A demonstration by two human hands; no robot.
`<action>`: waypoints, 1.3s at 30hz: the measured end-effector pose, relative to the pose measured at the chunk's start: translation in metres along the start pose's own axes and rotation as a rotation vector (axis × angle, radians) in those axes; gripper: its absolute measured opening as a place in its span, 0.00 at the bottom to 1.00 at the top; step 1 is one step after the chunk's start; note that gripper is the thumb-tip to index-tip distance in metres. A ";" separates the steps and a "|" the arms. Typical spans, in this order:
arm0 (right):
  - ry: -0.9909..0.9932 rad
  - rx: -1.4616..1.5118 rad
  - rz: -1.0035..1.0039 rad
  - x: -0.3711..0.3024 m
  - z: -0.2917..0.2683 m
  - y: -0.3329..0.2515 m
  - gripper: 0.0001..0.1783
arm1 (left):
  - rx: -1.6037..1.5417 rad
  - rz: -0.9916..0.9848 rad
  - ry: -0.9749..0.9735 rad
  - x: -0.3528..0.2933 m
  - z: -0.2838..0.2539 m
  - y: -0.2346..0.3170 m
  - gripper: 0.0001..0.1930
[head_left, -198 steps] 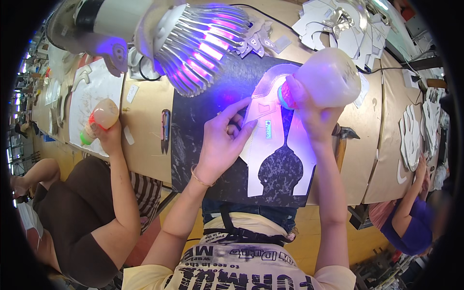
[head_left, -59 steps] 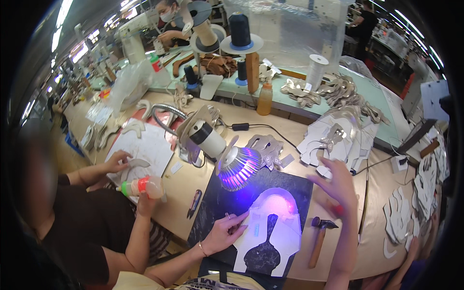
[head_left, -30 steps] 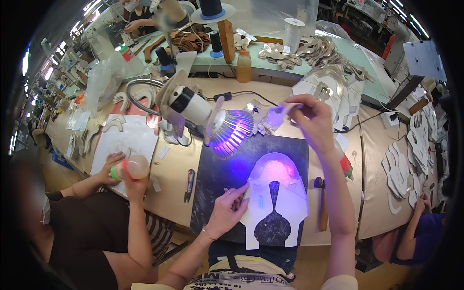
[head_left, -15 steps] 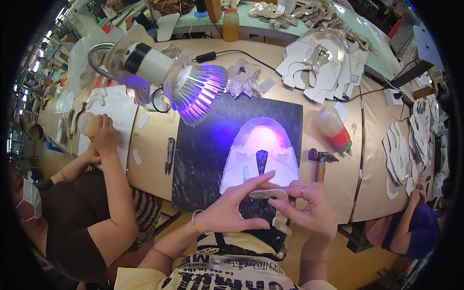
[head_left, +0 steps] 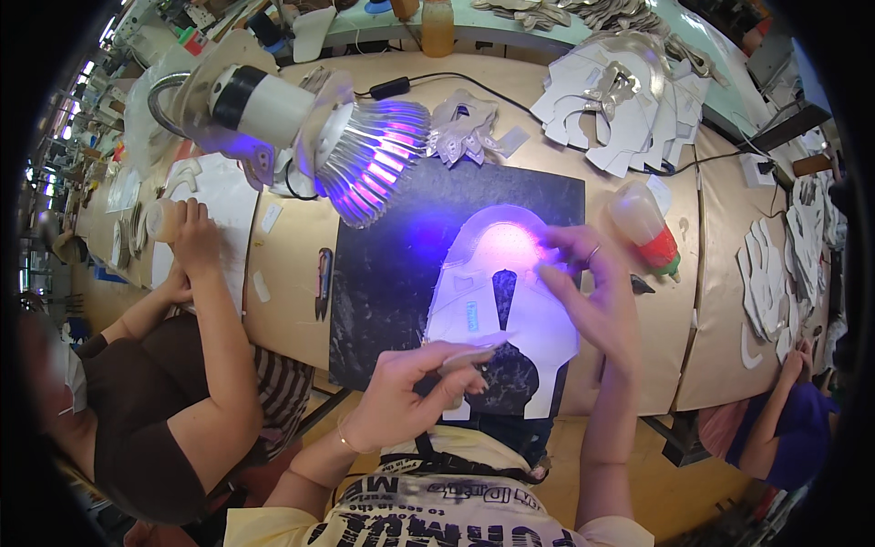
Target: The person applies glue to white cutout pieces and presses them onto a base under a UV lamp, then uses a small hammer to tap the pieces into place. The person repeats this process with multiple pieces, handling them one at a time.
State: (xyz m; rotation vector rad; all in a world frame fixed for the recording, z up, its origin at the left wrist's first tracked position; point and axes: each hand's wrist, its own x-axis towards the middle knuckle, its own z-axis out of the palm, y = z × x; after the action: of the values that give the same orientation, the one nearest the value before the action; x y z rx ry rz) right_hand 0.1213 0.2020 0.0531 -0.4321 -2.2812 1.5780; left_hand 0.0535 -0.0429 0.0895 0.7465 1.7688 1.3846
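Note:
A white shoe upper (head_left: 538, 321) lies flat on a black marbled slab (head_left: 383, 273), its perforated toe lit pink and violet. My left hand (head_left: 401, 392) is closed on a small grey-beige curved shoe piece (head_left: 460, 358), pinched between thumb and fingers over the upper's near left part. My right hand (head_left: 597, 292) is at the right edge of the toe, thumb and forefinger apart with nothing visible between them; whether the fingertips touch the upper I cannot tell. A lamp with a finned metal housing (head_left: 374, 164) hangs above the slab's far left.
A glue bottle (head_left: 643, 228) lies right of the slab, near a mostly hidden hammer (head_left: 643, 284). A cutter knife (head_left: 324, 283) lies left. Stacked white pieces (head_left: 606, 109) and grey pieces (head_left: 463, 128) sit behind. Co-workers sit on the left (head_left: 155, 401) and right (head_left: 775, 428).
My right hand has let go of the curved piece and moved forward to the toe. My left hand keeps the piece, now in a pinch. The view has shifted slightly.

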 end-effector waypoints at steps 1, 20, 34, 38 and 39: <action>-0.114 0.146 -0.077 -0.002 -0.001 -0.005 0.19 | 0.024 0.043 -0.021 -0.002 -0.001 0.005 0.09; 0.128 0.063 0.354 -0.046 0.035 0.002 0.12 | -0.118 -0.140 0.133 0.055 0.017 -0.040 0.18; 0.078 -0.030 0.396 -0.017 0.036 0.005 0.09 | 0.013 -0.137 0.269 0.084 0.011 -0.051 0.08; 0.100 -0.018 0.413 -0.014 0.039 0.010 0.08 | -0.007 -0.176 0.251 0.087 0.008 -0.053 0.10; 0.126 0.015 0.404 -0.014 0.040 0.012 0.08 | -0.020 -0.172 0.247 0.088 0.007 -0.054 0.10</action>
State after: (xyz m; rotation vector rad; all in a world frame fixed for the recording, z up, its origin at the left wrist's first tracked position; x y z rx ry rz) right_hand 0.1176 0.1665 0.0277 -1.0109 -2.1785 1.6876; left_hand 0.0117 0.0193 0.0178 0.4140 1.9551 1.4226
